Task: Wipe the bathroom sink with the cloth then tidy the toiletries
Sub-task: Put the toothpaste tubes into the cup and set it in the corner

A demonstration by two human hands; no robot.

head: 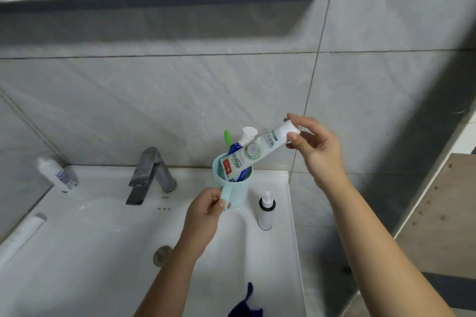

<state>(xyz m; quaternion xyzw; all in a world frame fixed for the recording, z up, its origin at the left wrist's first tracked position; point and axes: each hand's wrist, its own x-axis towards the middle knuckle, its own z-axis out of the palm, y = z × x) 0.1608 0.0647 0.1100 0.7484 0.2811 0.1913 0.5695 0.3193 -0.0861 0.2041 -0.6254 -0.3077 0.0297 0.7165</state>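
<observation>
Grey wall tiles stand behind the white sink (90, 239), with the faucet (149, 172) at its far side. The left hand (206, 211) pinches the handle of the blue cup (239, 188) over the basin. The toothpaste tube (260, 148) is slanted: wide end down-left inside the cup, narrow end up-right, clamped in the fingertips of the right hand (314, 147). The crowded cup may block the tube, I think, and pushing could tilt the cup out of this thin grip.
</observation>
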